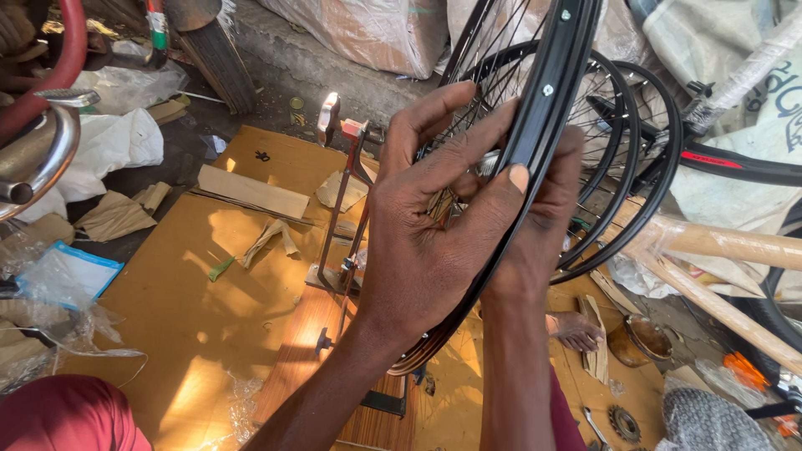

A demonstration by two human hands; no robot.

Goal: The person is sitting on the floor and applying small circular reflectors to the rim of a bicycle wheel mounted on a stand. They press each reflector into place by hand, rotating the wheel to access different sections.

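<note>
Above cardboard (209, 276), hands (434, 225) gripping wheel rim (551, 83)

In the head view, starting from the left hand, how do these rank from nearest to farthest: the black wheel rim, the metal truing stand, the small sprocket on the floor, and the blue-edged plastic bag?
1. Black wheel rim: the left hand grips it.
2. Metal truing stand: just left of the hand, on the wooden board.
3. Small sprocket: lower right, on the floor.
4. Blue-edged plastic bag: far left.
</note>
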